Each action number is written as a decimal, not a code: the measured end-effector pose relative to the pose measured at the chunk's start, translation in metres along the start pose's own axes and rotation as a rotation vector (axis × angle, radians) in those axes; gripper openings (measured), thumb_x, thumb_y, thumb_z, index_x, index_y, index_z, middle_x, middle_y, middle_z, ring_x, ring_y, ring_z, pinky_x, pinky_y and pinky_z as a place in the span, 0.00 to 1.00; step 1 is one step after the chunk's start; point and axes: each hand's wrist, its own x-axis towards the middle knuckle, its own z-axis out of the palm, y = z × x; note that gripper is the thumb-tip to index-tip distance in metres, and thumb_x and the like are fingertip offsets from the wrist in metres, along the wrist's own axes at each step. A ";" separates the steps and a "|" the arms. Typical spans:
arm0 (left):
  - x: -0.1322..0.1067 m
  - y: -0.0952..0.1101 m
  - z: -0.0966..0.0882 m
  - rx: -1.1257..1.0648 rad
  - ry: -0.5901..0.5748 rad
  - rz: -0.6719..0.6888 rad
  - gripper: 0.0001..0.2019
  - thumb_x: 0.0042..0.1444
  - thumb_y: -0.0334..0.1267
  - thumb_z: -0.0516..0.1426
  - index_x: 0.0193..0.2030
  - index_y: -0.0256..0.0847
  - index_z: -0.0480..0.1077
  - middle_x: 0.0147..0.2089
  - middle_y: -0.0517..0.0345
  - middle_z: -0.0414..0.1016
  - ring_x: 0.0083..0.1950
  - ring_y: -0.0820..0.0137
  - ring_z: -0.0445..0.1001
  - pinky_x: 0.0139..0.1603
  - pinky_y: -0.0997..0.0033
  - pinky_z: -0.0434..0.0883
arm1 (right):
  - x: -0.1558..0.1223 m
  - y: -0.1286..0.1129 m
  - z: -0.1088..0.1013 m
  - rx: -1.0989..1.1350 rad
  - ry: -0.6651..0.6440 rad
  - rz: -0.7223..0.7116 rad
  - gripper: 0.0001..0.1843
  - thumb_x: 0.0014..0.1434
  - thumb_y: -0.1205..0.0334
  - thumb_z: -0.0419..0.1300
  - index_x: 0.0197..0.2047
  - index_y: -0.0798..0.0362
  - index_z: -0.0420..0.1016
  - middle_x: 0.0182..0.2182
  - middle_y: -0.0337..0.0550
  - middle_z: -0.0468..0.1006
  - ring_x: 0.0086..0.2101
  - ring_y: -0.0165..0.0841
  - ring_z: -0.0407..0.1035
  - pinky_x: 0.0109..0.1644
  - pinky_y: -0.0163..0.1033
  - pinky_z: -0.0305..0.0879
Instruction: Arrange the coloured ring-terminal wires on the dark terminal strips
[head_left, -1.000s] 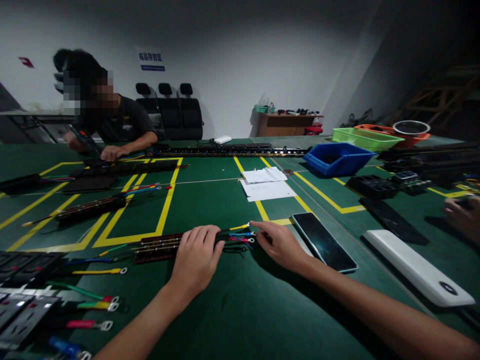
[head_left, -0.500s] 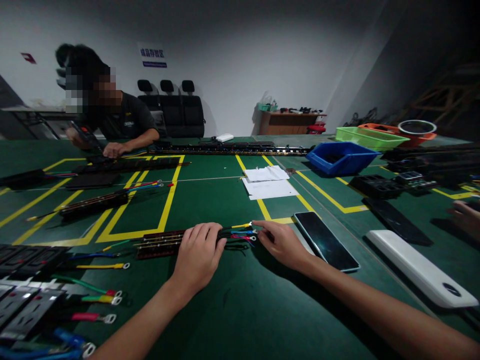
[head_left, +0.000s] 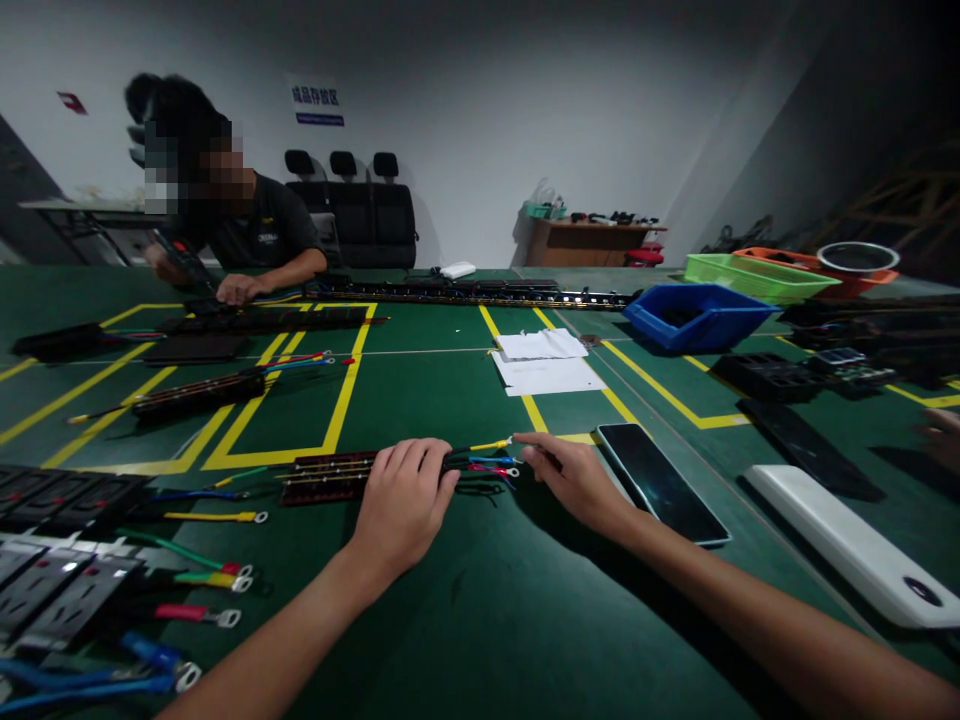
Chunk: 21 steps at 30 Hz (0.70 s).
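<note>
Strip (head_left: 326, 478) lies on the green table (head_left: 480, 620), left hand (head_left: 405, 500) around it, seats (head_left: 371, 222) far left. Right hand (head_left: 576, 482) still points at yellow wire (head_left: 489, 446); can't tell its grip.

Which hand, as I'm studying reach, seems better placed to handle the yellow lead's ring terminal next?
Probably the right hand: its extended index finger is at the ring terminal. The left hand lies over the dark strip, farther away.

A narrow, dark reddish-brown strip (head_left: 322, 482) with brass-coloured rails lies sideways on the green tabletop (head_left: 450, 620), partly covered from me; a green-and-yellow wire (head_left: 241, 477) pokes out left; a yellow-sleeved wire (head_left: 489, 446), a blue wire (head_left: 492, 461) and a red wire (head_left: 491, 469) stretch right, ring-tipped.
</note>
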 end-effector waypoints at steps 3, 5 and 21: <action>0.000 0.000 0.001 -0.003 0.002 0.001 0.14 0.72 0.41 0.50 0.56 0.40 0.70 0.56 0.48 0.76 0.57 0.56 0.73 0.57 0.48 0.68 | -0.001 0.002 0.001 -0.035 0.038 -0.032 0.20 0.71 0.55 0.52 0.57 0.54 0.77 0.31 0.44 0.80 0.29 0.35 0.71 0.35 0.39 0.65; 0.000 -0.001 0.001 0.000 0.010 0.001 0.14 0.71 0.42 0.50 0.56 0.40 0.70 0.55 0.48 0.77 0.56 0.56 0.73 0.57 0.49 0.68 | -0.001 0.003 0.002 -0.078 0.068 -0.066 0.20 0.71 0.54 0.52 0.58 0.53 0.77 0.36 0.47 0.80 0.32 0.36 0.72 0.36 0.40 0.66; -0.004 0.003 -0.001 0.018 -0.002 -0.018 0.12 0.70 0.41 0.52 0.55 0.41 0.69 0.56 0.50 0.76 0.57 0.59 0.72 0.58 0.53 0.67 | -0.001 0.000 -0.002 -0.023 0.090 -0.096 0.18 0.70 0.55 0.53 0.51 0.51 0.82 0.32 0.46 0.76 0.28 0.35 0.69 0.30 0.39 0.63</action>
